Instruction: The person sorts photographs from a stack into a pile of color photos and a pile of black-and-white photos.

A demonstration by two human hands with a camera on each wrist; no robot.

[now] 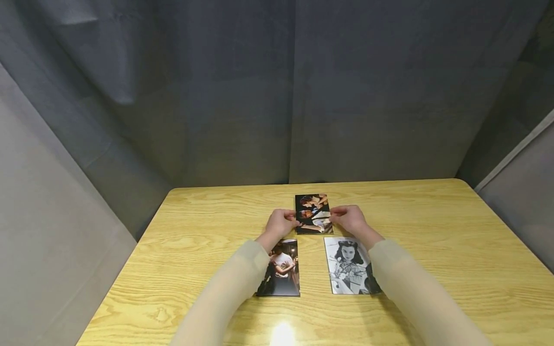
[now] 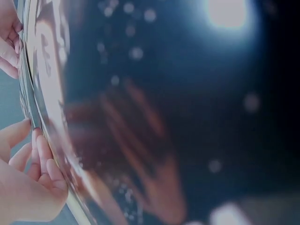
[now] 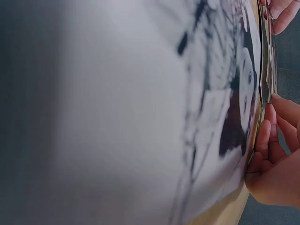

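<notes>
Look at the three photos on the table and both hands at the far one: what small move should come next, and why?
Probably let go and draw both hands back. The far photo already lies flat on the table, centred above the two near photos, with the left hand and right hand only pinching its side edges.

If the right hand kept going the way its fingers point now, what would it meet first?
The right hand points left across the far photo, whose edge it already holds; past that, probably the left hand on the opposite edge.
</notes>
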